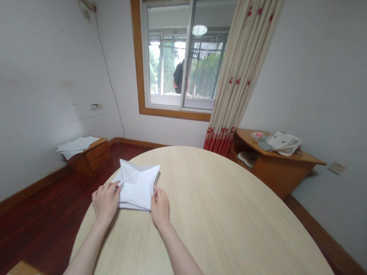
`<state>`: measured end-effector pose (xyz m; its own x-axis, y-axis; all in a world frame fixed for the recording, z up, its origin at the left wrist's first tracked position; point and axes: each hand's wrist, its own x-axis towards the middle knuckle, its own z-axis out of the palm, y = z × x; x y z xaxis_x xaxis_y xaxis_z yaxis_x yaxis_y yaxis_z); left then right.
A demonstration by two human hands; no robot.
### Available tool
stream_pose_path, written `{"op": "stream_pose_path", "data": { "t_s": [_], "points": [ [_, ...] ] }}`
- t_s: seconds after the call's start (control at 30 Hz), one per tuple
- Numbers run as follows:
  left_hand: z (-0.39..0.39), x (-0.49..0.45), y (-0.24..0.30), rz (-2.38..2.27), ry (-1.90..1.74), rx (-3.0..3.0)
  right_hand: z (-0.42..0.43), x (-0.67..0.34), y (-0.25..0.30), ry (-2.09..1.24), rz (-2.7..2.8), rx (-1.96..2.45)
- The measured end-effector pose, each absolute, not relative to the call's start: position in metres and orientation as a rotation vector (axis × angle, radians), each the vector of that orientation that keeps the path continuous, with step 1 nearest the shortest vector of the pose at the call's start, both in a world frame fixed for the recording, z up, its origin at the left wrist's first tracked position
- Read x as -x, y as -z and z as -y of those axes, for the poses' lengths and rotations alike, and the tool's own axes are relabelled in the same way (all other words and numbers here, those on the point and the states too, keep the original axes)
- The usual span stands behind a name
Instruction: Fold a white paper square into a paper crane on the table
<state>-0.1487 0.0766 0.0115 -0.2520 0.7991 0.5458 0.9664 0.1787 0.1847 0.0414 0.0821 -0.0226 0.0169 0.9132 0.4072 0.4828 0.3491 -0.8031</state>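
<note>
A square white sheet of paper (136, 184) with fold creases lies at the left of the round table, its far corners standing up. Beneath it show the edges of more white paper (134, 208), like a small stack. My left hand (106, 199) is closed at the paper's left edge, thumb and forefinger against it. At the right edge, my right hand (161, 205) pinches the paper with curled fingers. Some fingertips of both hands are hidden by the paper or by the hands themselves.
The pale round wooden table (228, 219) fills the foreground. Papers (77, 145) lie on a low drawer cabinet (95, 156) at the left. A corner cabinet (272, 172) on the right bears a white bag (284, 143). A curtain (240, 71) hangs beside the window (186, 53).
</note>
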Motion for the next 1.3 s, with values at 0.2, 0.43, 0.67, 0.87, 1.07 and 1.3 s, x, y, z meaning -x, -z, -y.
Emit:
{"op": "stream_pose_path", "data": {
  "t_s": [0.2, 0.43, 0.67, 0.87, 1.07, 1.3],
  "points": [
    [-0.068, 0.143, -0.020, 2.063, 0.843, 1.611, -0.078, -0.045, 0.018, -0.565, 1.533, 1.270],
    [-0.062, 0.122, -0.034, 1.937, 1.513, 1.639, -0.071, -0.081, 0.011, -0.664, 1.472, 1.153],
    [-0.059, 0.082, -0.045, 2.157, 2.050, 1.801, -0.053, -0.146, 0.013, -0.867, 1.277, 1.120],
    [-0.059, 0.033, -0.036, 2.166, 2.331, 2.103, -0.028, -0.197, 0.010, -1.026, 1.182, 1.099],
    [-0.043, -0.007, -0.021, 2.136, 2.496, 2.318, -0.005, -0.233, 0.001, -1.079, 1.147, 1.112],
    [-0.020, -0.014, -0.003, 2.140, 2.453, 2.678, -0.002, -0.254, 0.007, -0.952, 1.166, 1.215]
  ]
}}
